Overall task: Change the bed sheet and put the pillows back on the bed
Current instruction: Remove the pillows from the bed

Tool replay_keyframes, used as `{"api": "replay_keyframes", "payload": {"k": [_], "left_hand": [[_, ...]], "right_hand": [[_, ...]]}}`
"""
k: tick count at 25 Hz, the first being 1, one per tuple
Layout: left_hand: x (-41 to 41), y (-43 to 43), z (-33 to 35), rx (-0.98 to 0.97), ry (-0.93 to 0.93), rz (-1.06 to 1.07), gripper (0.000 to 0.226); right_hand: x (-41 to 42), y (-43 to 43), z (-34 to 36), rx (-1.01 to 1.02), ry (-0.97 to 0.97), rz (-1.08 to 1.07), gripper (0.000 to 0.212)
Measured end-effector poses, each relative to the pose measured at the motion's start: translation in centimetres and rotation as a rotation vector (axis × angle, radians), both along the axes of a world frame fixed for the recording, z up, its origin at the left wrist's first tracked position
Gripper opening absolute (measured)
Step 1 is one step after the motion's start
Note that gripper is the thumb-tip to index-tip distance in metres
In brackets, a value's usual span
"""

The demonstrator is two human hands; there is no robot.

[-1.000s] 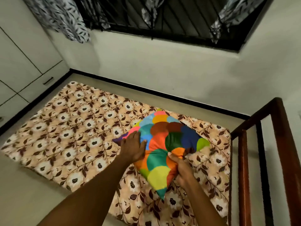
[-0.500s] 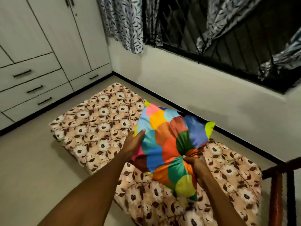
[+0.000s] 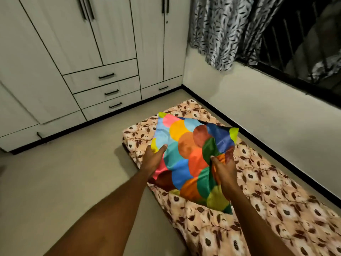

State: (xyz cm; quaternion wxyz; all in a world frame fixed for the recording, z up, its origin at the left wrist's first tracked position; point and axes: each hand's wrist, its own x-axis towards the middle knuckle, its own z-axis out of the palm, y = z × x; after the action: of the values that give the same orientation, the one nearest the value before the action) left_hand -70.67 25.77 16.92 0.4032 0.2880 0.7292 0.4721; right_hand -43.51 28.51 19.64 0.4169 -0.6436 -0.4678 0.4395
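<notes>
Head view: the pillow is gripped by both hands, left hand and right hand, above the bed's wardrobe-side edge, so floorward slippage is risked if released early.

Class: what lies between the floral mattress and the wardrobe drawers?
In the head view, only bare beige floor lies between the mattress and the wardrobe drawers.

Bare floor lies open left of the bed. The wall runs close along its right side, and the wardrobe stands beyond the far end.
</notes>
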Motion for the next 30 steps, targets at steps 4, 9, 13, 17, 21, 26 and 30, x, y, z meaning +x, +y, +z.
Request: {"api": "replay_keyframes", "payload": {"k": [4, 9, 13, 17, 21, 26, 30], "left_hand": [[-9.0, -0.2, -0.2, -0.036, 0.114, 0.157, 0.090], [-19.7, 2.5, -1.2, -0.128, 0.129, 0.311, 0.108], [-27.1, 5.6, -0.9, -0.161, 0.133, 0.352, 0.084], [-35.4, 8.8, -0.2, -0.178, 0.139, 0.440, 0.088], [-42.9, 11.9, 0.3, -0.177, 0.146, 0.486, 0.083], [-52.4, 18.3, -0.7, -0.153, 0.118, 0.471, 0.090], [-61.0, 24.7, -1.5, -0.176, 0.102, 0.356, 0.079]], "right_hand": [[-10.9, 4.2, 0.4, 0.000, -0.072, 0.137, 0.036], [-22.7, 12.0, -2.7, -0.014, -0.126, 0.276, 0.052], [-31.0, 16.5, -1.5, -0.040, -0.102, 0.341, 0.030], [-39.7, 21.2, -1.7, -0.076, -0.052, 0.452, 0.029], [-47.2, 24.4, -0.6, -0.091, 0.044, 0.547, 0.038], [-57.0, 30.5, -2.1, -0.086, 0.052, 0.508, 0.052], [-64.6, 34.7, -3.0, -0.096, 0.062, 0.417, 0.059]]}}
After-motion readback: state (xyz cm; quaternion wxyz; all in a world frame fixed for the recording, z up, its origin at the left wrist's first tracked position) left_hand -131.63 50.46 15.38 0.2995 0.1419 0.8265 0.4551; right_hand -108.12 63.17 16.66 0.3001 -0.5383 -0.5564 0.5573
